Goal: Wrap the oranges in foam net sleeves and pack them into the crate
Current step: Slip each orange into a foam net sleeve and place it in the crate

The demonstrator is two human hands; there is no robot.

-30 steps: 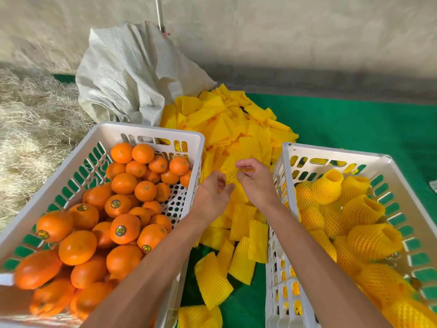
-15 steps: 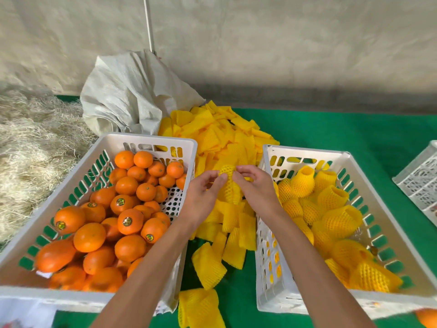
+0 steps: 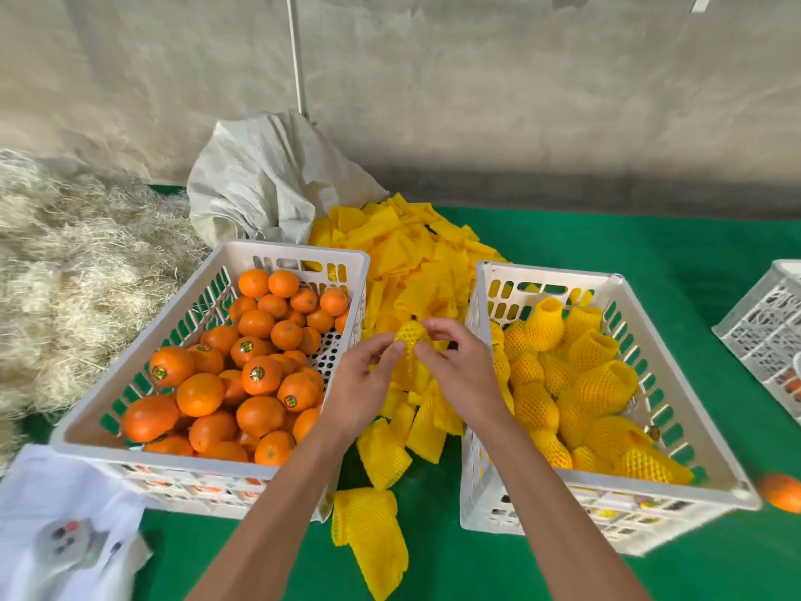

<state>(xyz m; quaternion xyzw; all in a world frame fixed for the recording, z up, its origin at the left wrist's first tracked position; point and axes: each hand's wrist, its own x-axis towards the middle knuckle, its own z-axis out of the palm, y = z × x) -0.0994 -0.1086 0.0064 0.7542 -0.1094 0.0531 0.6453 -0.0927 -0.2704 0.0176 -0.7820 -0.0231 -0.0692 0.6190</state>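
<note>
1. Since earlier, view has pulled back; both hands still work the same foam net sleeve [image 3: 411,340] between the crates.
2. Sleeve's lower end hidden behind hands; long axis runs upright.
3. Left hand [image 3: 362,383] and right hand [image 3: 459,370] fingertips pinch its mesh.

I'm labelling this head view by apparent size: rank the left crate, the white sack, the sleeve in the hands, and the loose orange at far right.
1. left crate
2. white sack, though it lies farther back
3 and 4. sleeve and loose orange: alike, both partly hidden.
</note>
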